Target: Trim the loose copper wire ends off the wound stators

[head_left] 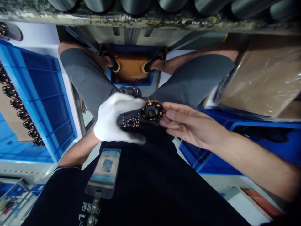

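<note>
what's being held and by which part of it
The right hand holds a round part by its right edge, between thumb and fingers. Whether the open left hand touches it cannot be told.

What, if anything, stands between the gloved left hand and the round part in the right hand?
Nothing visible stands between the left hand and the round part; whether they touch is too blurred to tell. The right hand holds the part's opposite side.
</note>
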Action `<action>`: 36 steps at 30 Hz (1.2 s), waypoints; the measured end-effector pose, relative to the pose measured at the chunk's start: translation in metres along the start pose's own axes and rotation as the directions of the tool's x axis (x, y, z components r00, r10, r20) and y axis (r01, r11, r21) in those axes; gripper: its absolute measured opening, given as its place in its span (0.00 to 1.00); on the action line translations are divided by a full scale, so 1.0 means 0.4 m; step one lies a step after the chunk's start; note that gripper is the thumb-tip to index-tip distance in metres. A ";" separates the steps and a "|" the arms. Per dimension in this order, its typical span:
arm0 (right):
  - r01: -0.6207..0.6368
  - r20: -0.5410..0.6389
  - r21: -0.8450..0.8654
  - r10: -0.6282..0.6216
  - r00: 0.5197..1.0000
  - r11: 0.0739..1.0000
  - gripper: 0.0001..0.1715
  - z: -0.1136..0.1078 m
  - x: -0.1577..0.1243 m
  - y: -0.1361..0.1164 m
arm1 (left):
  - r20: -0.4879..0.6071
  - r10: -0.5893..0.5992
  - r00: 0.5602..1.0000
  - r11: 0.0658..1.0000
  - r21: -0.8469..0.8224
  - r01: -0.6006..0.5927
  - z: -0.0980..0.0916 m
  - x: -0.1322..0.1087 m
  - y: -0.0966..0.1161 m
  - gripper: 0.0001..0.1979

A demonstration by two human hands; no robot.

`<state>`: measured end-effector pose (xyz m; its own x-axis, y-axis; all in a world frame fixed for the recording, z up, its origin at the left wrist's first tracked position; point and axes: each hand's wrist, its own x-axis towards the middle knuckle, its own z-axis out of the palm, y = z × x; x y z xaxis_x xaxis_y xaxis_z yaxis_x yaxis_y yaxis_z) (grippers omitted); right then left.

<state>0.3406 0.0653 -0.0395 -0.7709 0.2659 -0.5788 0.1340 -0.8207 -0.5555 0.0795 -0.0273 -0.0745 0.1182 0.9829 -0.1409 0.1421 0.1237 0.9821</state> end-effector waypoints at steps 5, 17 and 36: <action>0.209 0.097 -0.643 -0.193 0.976 0.737 0.17 -0.009 -0.025 -0.031 | 0.211 0.127 0.969 0.971 0.172 -0.164 0.068 0.074 -0.009 0.18; 0.005 0.137 -0.591 0.094 0.986 0.807 0.25 -0.095 -0.069 -0.098 | 0.330 0.233 0.915 0.773 0.507 -0.380 0.077 0.088 0.080 0.12; -0.181 0.200 -0.398 0.277 0.940 0.899 0.25 -0.072 -0.072 -0.114 | 0.279 0.203 0.939 0.816 0.482 -0.320 0.063 0.102 0.152 0.08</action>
<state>0.3748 0.1097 -0.0149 -0.8119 -0.0790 -0.5784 0.5076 -0.5848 -0.6327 0.1177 0.0170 -0.0239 0.4138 0.9098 0.0324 0.5521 -0.2791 0.7856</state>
